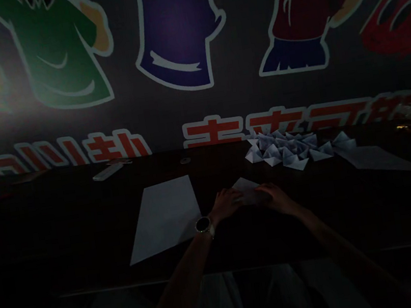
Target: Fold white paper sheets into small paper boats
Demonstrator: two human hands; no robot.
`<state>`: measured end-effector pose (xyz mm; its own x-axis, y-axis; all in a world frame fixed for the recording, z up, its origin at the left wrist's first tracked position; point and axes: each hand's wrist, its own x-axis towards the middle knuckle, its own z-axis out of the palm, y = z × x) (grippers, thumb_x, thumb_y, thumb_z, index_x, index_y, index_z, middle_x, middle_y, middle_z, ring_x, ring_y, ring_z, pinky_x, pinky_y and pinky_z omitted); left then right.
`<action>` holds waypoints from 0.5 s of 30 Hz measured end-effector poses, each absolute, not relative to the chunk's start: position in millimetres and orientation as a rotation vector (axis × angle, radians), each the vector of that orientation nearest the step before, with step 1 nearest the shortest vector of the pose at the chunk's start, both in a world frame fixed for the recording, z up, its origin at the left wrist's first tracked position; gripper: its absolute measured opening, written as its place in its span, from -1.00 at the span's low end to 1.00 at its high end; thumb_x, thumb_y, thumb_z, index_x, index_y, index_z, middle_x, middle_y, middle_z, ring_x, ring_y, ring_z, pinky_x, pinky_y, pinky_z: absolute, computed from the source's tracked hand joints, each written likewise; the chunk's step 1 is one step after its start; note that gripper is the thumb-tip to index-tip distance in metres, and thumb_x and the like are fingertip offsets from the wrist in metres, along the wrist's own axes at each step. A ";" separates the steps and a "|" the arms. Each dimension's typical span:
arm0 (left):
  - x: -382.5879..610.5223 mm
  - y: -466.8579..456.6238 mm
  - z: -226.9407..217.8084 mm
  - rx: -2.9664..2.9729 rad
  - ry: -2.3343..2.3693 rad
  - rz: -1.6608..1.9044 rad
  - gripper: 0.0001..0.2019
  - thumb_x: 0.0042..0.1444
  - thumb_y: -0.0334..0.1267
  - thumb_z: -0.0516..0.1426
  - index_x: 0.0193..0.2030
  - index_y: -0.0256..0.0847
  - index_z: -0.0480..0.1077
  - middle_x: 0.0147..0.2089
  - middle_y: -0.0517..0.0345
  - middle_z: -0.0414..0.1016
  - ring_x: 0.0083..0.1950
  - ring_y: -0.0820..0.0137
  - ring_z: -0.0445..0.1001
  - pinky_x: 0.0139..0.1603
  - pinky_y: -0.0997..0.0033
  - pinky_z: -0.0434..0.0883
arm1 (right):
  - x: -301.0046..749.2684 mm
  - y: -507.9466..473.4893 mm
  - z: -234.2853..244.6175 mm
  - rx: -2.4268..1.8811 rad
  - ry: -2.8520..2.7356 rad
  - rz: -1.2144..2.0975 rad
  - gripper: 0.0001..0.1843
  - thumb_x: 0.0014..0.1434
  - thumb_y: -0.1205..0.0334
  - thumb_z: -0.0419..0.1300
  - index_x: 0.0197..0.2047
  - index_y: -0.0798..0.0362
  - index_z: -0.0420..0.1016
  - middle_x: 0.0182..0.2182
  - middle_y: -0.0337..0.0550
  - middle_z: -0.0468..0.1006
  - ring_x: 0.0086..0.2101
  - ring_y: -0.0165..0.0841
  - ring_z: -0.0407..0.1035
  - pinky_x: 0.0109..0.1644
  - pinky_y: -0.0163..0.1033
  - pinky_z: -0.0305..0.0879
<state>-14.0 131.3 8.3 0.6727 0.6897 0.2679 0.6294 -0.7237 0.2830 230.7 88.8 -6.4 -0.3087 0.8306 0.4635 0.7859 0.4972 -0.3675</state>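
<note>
A folded sheet of white paper (246,185), its pointed tip facing away from me, lies on the dark table between my hands. My left hand (227,203), with a round watch (202,224) on its wrist, grips the paper's left side. On the right side, the fingers of my right hand (274,198) are bent over the paper's edge. Both hands rest low at the tabletop, and they cover the paper's lower corners. Left of my left wrist lies a flat stack or sheet of white paper (165,211), close to the watch.
Several folded paper boats (285,148) are heaped at the back right. Beside them lies another white sheet (379,158). A pale flat box (108,171) and a small round object (185,160) sit near the painted wall (131,119). The table's front edge (132,286) runs below my forearms.
</note>
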 end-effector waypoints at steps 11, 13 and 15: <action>-12.4 121.9 14.9 2.756 1.103 0.627 -0.48 0.02 0.18 0.09 0.06 -0.03 0.35 0.09 0.14 0.39 0.09 0.18 0.29 0.11 0.08 0.21 | 228.2 69.0 7.6 -1.307 -2.314 -0.178 -0.71 0.16 0.35 0.04 -0.10 -0.04 0.49 -0.14 -0.09 0.54 -0.11 -0.19 0.36 0.02 -0.03 0.23; -10.9 115.7 17.6 2.812 1.051 0.656 -0.42 -0.04 0.23 0.12 0.05 -0.06 0.37 0.10 0.10 0.39 0.09 0.15 0.30 0.12 0.07 0.21 | 228.1 72.4 3.8 -1.305 -2.276 -0.128 -0.75 0.17 0.31 0.05 -0.15 -0.04 0.51 -0.18 -0.10 0.55 -0.14 -0.20 0.37 -0.01 -0.05 0.25; -9.8 113.1 19.3 2.796 1.032 0.675 -0.59 0.07 0.11 0.10 -0.03 -0.05 0.43 0.06 0.15 0.43 0.07 0.23 0.35 0.11 0.19 0.24 | 230.2 77.5 -0.9 -1.311 -2.202 -0.038 -0.79 0.18 0.22 0.06 -0.22 -0.04 0.53 -0.21 -0.10 0.54 -0.16 -0.22 0.37 -0.03 -0.06 0.26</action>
<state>-9.8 113.1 19.3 0.6750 0.6357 0.3745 0.5977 -0.7687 0.2274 230.2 77.5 -0.9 -0.3565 0.7995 0.4835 0.8156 0.5187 -0.2564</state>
